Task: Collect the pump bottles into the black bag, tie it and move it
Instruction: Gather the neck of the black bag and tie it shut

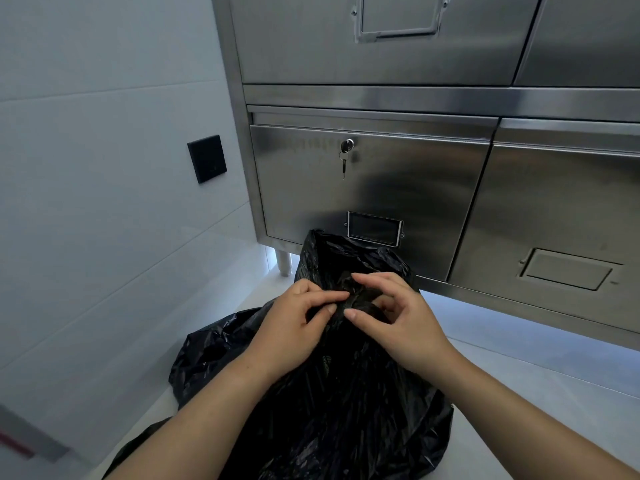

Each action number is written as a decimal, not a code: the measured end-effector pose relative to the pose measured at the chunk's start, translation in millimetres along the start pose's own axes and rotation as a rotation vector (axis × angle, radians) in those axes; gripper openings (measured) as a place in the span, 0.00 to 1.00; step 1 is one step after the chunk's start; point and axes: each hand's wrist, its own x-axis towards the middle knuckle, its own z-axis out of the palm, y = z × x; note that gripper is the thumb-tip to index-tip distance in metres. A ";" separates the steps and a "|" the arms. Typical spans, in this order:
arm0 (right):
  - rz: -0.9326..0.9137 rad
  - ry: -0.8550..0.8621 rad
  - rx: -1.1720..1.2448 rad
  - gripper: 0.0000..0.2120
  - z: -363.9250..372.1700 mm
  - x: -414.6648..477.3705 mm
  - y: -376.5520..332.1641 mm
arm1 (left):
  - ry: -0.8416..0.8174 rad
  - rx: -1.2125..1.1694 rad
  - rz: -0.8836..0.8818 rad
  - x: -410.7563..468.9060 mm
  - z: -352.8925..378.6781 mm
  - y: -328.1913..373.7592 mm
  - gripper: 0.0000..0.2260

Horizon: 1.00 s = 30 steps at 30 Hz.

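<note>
A bulging black plastic bag (346, 403) sits on the pale floor in front of me. Its mouth is gathered into a twisted neck between my hands, and a loose flap of plastic stands up behind them. My left hand (294, 327) pinches the gathered plastic from the left with thumb and fingers. My right hand (398, 320) grips the same twisted neck from the right, its fingers curled around it. No pump bottles are visible; whatever the bag holds is hidden by the plastic.
A stainless steel cabinet (381, 188) stands right behind the bag, with a key (344, 164) hanging in its lock and a short leg (284, 263) at its left corner. A white tiled wall with a black square panel (207, 159) runs along the left.
</note>
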 end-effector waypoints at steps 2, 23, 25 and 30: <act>0.001 0.004 -0.041 0.29 0.5 -2.3 0.3 | 0.028 -0.007 -0.002 1.2 -1.3 -0.6 0.12; 0.072 -0.074 -0.041 0.32 -2.1 5.2 -6.0 | 0.038 -0.118 0.004 -0.8 -4.9 -2.8 0.09; 0.067 -0.068 -0.053 0.31 -5.4 6.9 -6.6 | -0.031 -0.139 -0.021 -2.3 -5.8 -2.8 0.12; 0.059 -0.156 -0.125 0.22 -7.4 5.8 -10.4 | 0.003 -0.083 -0.006 -1.5 -9.1 -1.9 0.11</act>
